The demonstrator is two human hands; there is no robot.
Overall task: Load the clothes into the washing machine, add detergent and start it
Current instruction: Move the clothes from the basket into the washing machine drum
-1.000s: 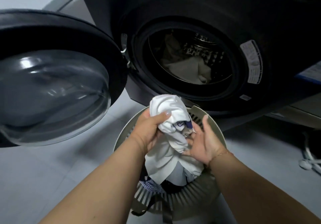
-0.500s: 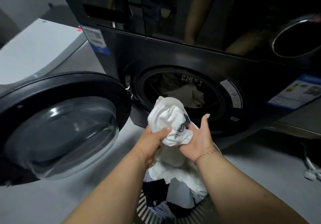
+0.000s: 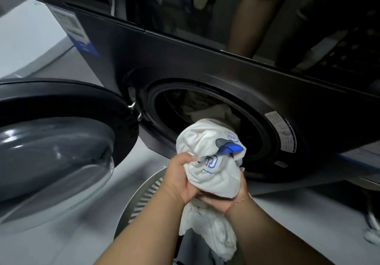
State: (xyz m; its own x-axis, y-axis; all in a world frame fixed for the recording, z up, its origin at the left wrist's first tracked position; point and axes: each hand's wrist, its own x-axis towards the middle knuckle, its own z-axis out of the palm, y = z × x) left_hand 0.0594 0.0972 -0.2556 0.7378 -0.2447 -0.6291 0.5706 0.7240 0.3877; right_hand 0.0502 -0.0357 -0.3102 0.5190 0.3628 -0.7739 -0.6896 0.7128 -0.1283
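Observation:
A bunched white shirt with blue print (image 3: 213, 161) is held up right in front of the drum opening (image 3: 205, 120) of the dark front-loading washing machine (image 3: 185, 59). My left hand (image 3: 181, 178) grips its left side. Underneath, my right hand (image 3: 230, 199) cups the bundle, mostly hidden by the cloth. A tail of the shirt hangs down to the laundry basket (image 3: 144, 194) below my arms. Pale clothes (image 3: 207, 108) lie inside the drum. The round door (image 3: 61, 141) stands swung open to the left.
A white appliance top (image 3: 24, 32) sits at the far left beside the machine. Grey floor surrounds the basket. A white cable or plug (image 3: 372, 229) lies on the floor at the right edge.
Both hands have lifted the white shirt out of the basket and carried it up and forward to the drum opening. The view has come closer to the machine.

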